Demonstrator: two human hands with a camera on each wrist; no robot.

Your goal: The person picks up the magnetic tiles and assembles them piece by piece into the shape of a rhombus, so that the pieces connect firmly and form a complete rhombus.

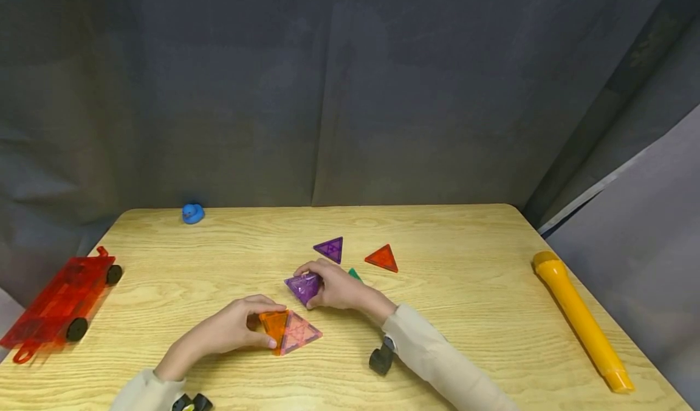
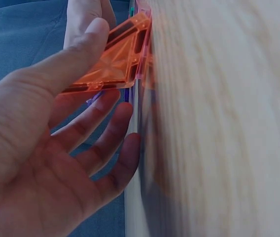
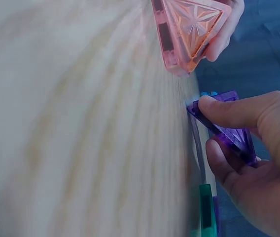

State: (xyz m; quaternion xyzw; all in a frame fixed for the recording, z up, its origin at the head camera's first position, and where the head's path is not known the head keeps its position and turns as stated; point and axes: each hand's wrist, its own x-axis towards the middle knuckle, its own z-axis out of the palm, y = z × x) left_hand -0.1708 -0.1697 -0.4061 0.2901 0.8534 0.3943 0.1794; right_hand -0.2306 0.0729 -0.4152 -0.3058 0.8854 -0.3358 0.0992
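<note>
Between its thumb and fingers the left hand (image 1: 235, 326) pinches a translucent orange triangle magnetic tile (image 1: 274, 327), which stands tilted on the table. Against the orange tile's edge is a pink triangle magnetic tile (image 1: 299, 332); the two meet along one side. In the left wrist view the lower fingers (image 2: 108, 145) curve loosely below the orange tile. Just beyond, the right hand (image 1: 336, 286) grips a purple triangle magnetic tile (image 1: 304, 287), held tilted close to the tabletop. The right wrist view shows thumb and fingers on this purple tile (image 3: 228, 133).
Behind the right hand lie another purple triangle tile (image 1: 330, 250), a red triangle tile (image 1: 382, 258) and a partly hidden green tile (image 1: 354, 274). A red wheeled toy base (image 1: 60, 301) is at left, a blue duck (image 1: 192, 213) at back left, a yellow tube (image 1: 582, 320) at right.
</note>
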